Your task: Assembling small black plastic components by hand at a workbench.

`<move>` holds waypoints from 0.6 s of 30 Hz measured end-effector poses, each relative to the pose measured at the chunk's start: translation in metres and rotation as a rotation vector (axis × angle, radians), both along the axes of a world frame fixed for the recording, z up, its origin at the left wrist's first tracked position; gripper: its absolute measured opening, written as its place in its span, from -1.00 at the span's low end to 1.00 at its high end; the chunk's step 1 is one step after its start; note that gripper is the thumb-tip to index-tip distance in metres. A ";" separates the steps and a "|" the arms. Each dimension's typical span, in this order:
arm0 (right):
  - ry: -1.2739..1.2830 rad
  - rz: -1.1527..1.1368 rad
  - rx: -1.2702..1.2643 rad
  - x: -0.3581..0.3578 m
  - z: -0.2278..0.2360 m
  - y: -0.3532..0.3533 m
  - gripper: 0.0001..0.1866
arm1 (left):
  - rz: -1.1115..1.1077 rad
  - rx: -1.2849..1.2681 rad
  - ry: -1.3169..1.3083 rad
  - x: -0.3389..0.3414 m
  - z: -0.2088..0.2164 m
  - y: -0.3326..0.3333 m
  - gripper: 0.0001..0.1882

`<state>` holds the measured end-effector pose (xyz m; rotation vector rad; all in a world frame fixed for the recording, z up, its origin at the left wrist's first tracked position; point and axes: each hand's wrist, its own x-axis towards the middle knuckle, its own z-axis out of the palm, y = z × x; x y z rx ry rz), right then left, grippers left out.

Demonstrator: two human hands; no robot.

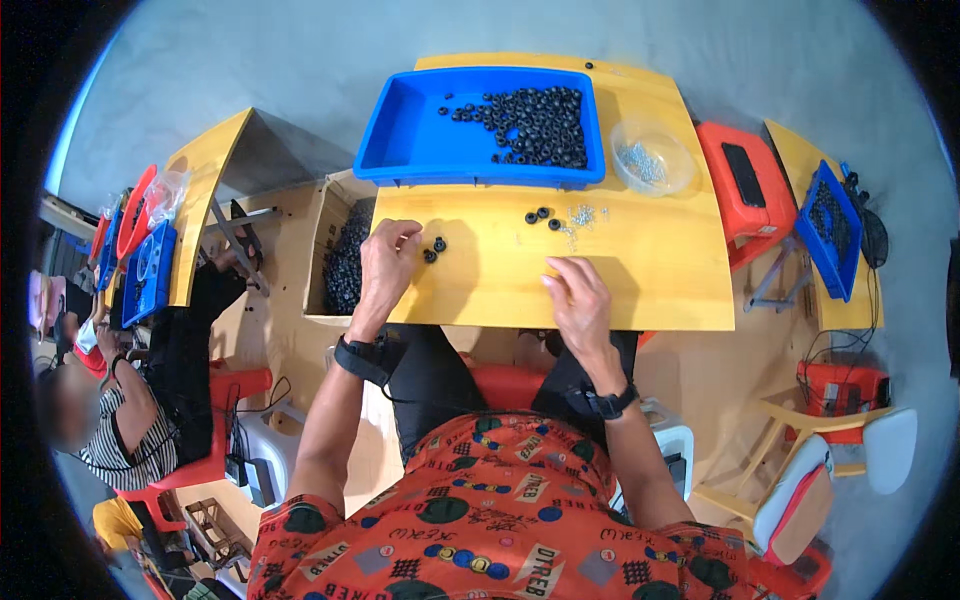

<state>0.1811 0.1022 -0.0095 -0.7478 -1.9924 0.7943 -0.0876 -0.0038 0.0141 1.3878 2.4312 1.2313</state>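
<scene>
My left hand (388, 268) is at the left part of the yellow table (660, 280), its fingers curled together; whatever they may hold is hidden. Just right of it lie a few small black round parts (440, 244). My right hand (582, 305) hovers over the near edge of the table, its thumb and index finger slightly apart with nothing visible between them. Beyond it sit more black round parts (543, 213), beside a loose scatter of small shiny pieces (582, 214). Both wrists wear dark bands.
A blue tray (400, 125) with many black round parts (545, 120) stands at the table's far side. Right of it is a clear plastic bowl (680, 180) of shiny pieces. A cardboard box (318, 240) of black parts stands left. Another person (125, 420) sits far left.
</scene>
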 end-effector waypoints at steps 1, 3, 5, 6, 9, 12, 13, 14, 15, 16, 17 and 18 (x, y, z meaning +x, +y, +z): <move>-0.023 -0.030 -0.001 0.008 0.003 0.004 -0.77 | 0.001 -0.003 -0.066 -0.004 0.010 0.003 -0.82; -0.036 -0.069 -0.002 0.024 0.006 0.016 -0.77 | -0.075 -0.005 -0.259 -0.014 0.030 0.020 -0.78; -0.040 -0.109 -0.008 0.034 0.006 0.026 -0.77 | -0.176 0.057 -0.486 -0.022 0.064 0.048 -0.75; -0.045 -0.133 -0.026 0.037 0.005 0.030 -0.77 | -0.226 0.070 -0.567 -0.027 0.079 0.062 -0.74; -0.051 -0.144 -0.047 0.036 -0.003 0.033 -0.77 | -0.197 0.034 -0.612 -0.048 0.101 0.103 -0.81; -0.053 -0.150 -0.087 0.038 -0.004 0.034 -0.78 | -0.160 -0.172 -0.523 -0.077 0.096 0.147 -0.73; -0.043 -0.154 -0.119 0.038 -0.002 0.034 -0.79 | -0.145 -0.167 -0.482 -0.078 0.097 0.157 -0.74; -0.041 -0.157 -0.127 0.038 -0.001 0.034 -0.79 | -0.146 -0.175 -0.480 -0.083 0.093 0.168 -0.74; -0.037 -0.168 -0.169 0.039 0.000 0.034 -0.79 | -0.104 -0.225 -0.399 -0.092 0.087 0.181 -0.77; -0.032 -0.180 -0.208 0.040 0.001 0.034 -0.80 | -0.063 -0.272 -0.317 -0.101 0.081 0.195 -0.79; -0.031 -0.174 -0.213 0.040 0.002 0.034 -0.80 | -0.057 -0.277 -0.316 -0.111 0.074 0.205 -0.79; -0.034 -0.158 -0.196 0.040 0.002 0.035 -0.81 | -0.036 -0.283 -0.195 -0.121 0.066 0.215 -0.78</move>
